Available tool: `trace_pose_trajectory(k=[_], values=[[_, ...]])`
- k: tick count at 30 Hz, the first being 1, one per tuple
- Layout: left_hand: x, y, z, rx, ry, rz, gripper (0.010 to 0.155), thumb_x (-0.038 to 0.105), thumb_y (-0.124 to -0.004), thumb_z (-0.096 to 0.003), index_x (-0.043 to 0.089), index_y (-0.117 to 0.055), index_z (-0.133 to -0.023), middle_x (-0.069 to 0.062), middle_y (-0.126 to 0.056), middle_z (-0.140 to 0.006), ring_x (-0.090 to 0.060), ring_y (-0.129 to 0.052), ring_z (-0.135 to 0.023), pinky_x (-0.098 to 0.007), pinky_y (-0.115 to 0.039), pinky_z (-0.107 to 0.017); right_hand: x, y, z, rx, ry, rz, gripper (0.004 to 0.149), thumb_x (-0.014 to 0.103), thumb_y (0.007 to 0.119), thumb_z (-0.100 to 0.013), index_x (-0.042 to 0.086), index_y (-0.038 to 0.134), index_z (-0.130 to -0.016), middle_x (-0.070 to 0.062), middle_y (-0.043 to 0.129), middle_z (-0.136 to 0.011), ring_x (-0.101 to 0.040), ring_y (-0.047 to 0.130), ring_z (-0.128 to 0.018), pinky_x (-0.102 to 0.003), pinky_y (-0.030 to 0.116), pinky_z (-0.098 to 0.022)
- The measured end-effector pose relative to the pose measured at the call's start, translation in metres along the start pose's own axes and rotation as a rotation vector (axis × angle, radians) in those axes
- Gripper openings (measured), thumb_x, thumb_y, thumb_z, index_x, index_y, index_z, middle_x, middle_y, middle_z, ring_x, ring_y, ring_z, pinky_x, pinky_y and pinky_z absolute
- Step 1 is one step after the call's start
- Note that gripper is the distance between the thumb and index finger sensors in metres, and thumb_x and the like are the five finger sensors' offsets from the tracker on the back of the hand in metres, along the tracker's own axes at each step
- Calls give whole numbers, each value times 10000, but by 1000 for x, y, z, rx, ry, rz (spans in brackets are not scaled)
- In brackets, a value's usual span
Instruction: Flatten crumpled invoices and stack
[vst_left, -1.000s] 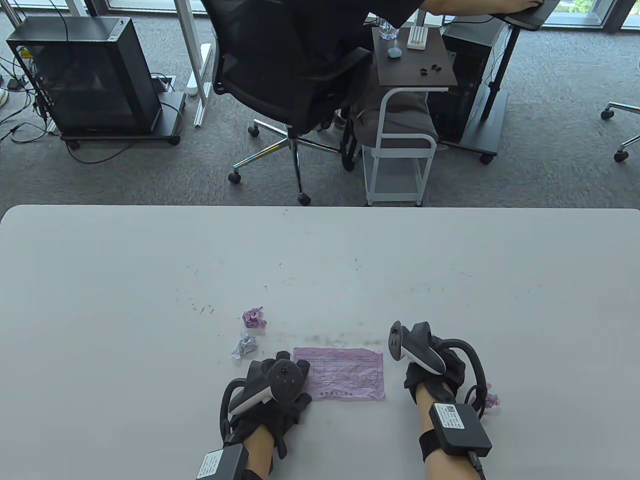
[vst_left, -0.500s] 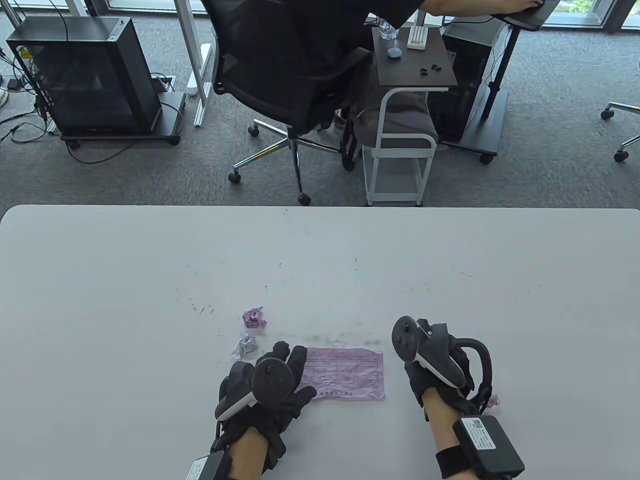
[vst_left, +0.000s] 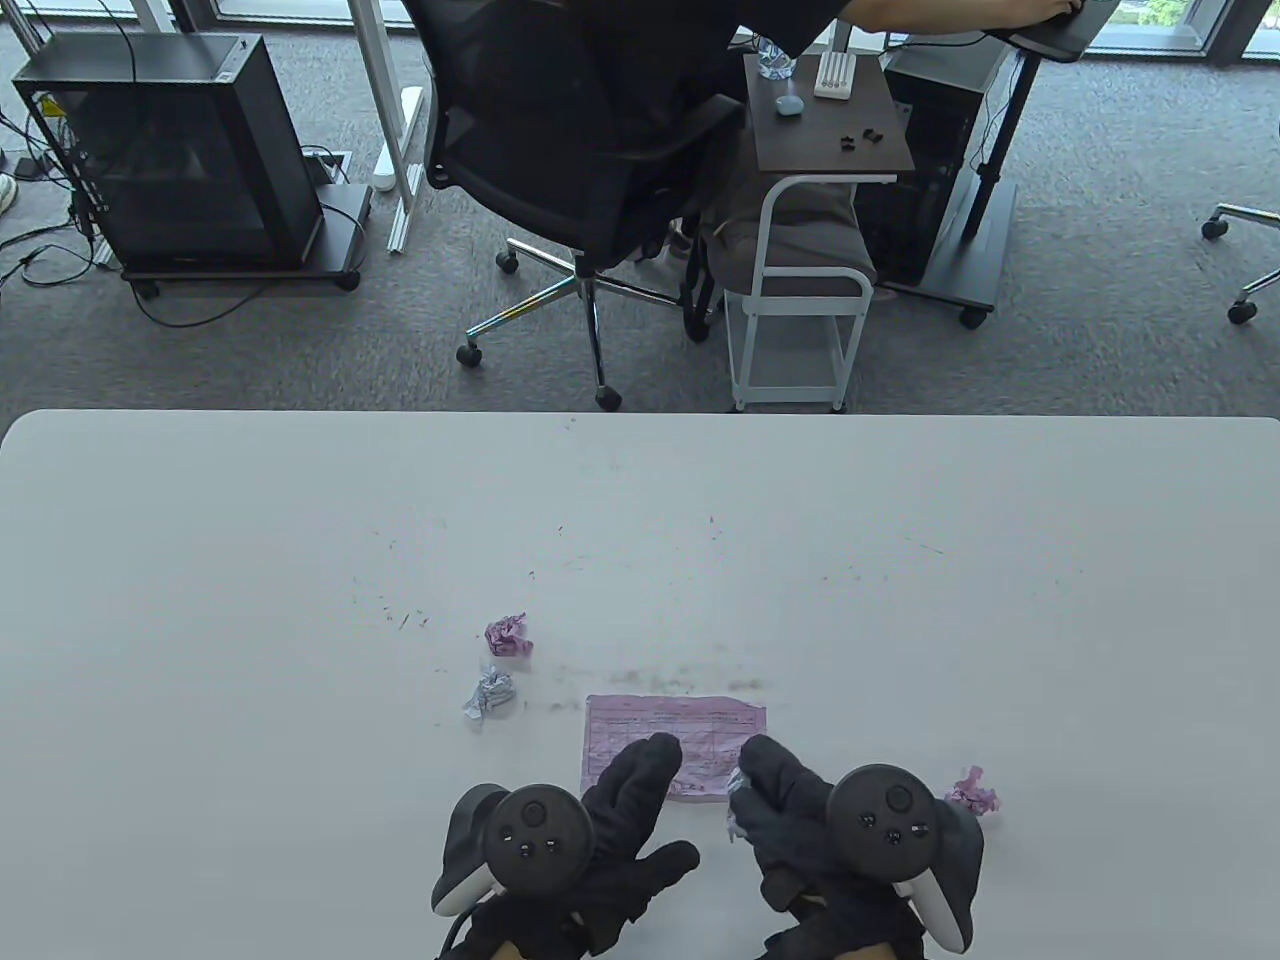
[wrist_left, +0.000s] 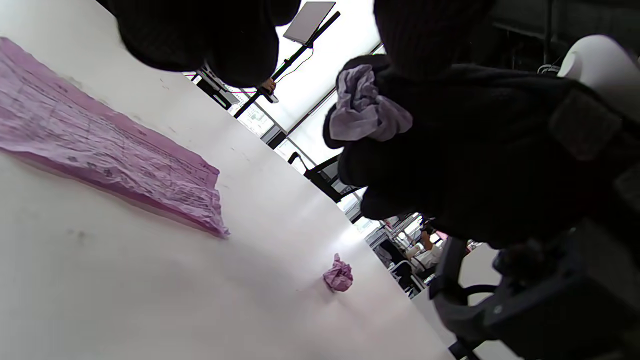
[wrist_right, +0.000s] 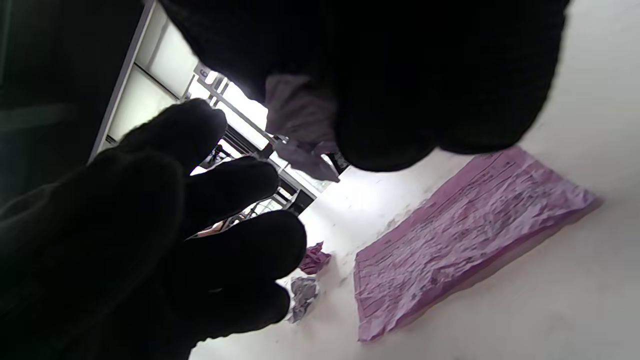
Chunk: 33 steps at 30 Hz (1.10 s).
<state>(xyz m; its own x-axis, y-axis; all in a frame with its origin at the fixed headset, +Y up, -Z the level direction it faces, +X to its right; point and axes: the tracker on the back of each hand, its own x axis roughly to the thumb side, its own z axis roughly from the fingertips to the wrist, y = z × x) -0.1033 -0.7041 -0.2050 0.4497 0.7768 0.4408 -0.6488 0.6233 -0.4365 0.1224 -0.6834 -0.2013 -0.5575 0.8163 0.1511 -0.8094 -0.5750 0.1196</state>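
1 flattened pink invoice (vst_left: 690, 735) is down on the white table (vst_left: 300, 560) so far, lying near the near edge, roughly centre, with both hands over its near edge.

Going big to small: the left hand (vst_left: 590, 850) hangs over the sheet's near-left corner with its fingers spread wide and nothing in them. From the wrist views it looks lifted off the paper, not pressing. The right hand (vst_left: 800, 830) is curled around a pale crumpled wad (wrist_left: 367, 107), pinched in the fingers above the sheet's near-right corner.

Then 3 more balls are waiting: a pink ball (vst_left: 508, 635) and a grey-white ball (vst_left: 490, 693) just left of the sheet on the far side, and another pink ball (vst_left: 975, 792) right of the right hand.

What I'd worry about:
- Nothing's pinning the flat sheet, so a glove brushing it while the wad gets opened could skid or re-crease it, and the stack starts crooked.
- Thick glove fingers picking at a tight wad can tear thin paper if pulled too hard.
- The wad held mid-air could drop and roll off the near edge.
- A wrist swinging right could knock that pink ball away.
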Motion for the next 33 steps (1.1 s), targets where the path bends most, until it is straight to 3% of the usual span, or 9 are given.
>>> trace_pose_trajectory(k=[4, 8, 11, 17, 20, 22, 25, 27, 33], values=[[-5, -3, 0, -13, -16, 178, 762, 260, -757, -588, 79, -239, -1117, -312, -424, -1068, -443, -840, -850, -565, -775, -579, -4, 12, -5, 119, -127, -102, 451, 180, 779, -524, 44, 660, -937, -282, 846, -825, -334, 991, -530, -403, 913, -332], [-9, -5, 2, -15, 28, 96, 773, 223, -776, -572, 53, -248, -1111, -331, -469, -1046, -421, -889, -822, -549, -818, -555, 3, 20, 0, 110, -240, -61, 411, 186, 771, -516, 79, 683, -903, -259, 858, -814, -315, 994, -522, -395, 917, -332], [-10, -5, 3, 5, 38, 193, 775, 187, -803, -555, 30, -281, -1106, -325, -574, -1003, -372, -970, -721, -524, -858, -525, 9, 22, 3, 55, -304, 30, 413, 197, 760, -507, 97, 679, -899, -240, 878, -783, -278, 1005, -490, -370, 932, -319], [-10, 4, 7, 119, 22, 137, 701, 184, -838, -531, 44, -459, -1104, -223, -704, -925, -221, -993, -558, -466, -876, -491, 2, 24, 0, 72, -329, -152, 402, 225, 688, -549, 124, 640, -935, -230, 848, -794, -290, 985, -526, -394, 921, -352], [-9, 6, 7, 179, 14, 31, 627, 183, -825, -535, 45, -545, -1079, -191, -765, -860, -192, -1000, -483, -467, -877, -478, 1, 25, 0, 108, -327, -151, 605, 440, 721, -536, 99, 549, -1004, -249, 801, -841, -329, 955, -560, -428, 890, -372], [-7, 7, 8, 196, 7, -13, 602, 191, -813, -540, 40, -569, -1069, -186, -788, -832, -177, -1005, -458, -464, -884, -471, 1, 27, 0, 121, -325, -33, 733, 489, 768, -499, 84, 473, -1034, -265, 749, -898, -327, 941, -560, -433, 875, -365], [-6, 6, 10, 176, 15, 26, 590, 176, -791, -547, 6, -565, -1065, -206, -781, -831, -189, -998, -453, -482, -873, -472, 2, 28, -1, 121, -370, 122, 666, 383, 814, -503, 75, 512, -1011, -176, 833, -810, -249, 973, -510, -375, 902, -330], [-8, 6, 9, 151, 20, 42, 601, 176, -772, -553, 10, -531, -1078, -206, -768, -844, -201, -994, -468, -495, -864, -479, 3, 26, 0, 61, -379, 78, 572, 296, 820, -510, 83, 580, -984, -180, 860, -779, -242, 980, -474, -368, 902, -304], [-15, 6, 8, 139, 53, 69, 603, 176, -764, -555, 7, -525, -1082, -206, -767, -849, -213, -994, -475, -505, -857, -483, -5, 19, -3, 57, -312, 79, 518, 248, 791, -531, 99, 586, -982, -211, 818, -837, -252, 967, -500, -379, 895, -322]])
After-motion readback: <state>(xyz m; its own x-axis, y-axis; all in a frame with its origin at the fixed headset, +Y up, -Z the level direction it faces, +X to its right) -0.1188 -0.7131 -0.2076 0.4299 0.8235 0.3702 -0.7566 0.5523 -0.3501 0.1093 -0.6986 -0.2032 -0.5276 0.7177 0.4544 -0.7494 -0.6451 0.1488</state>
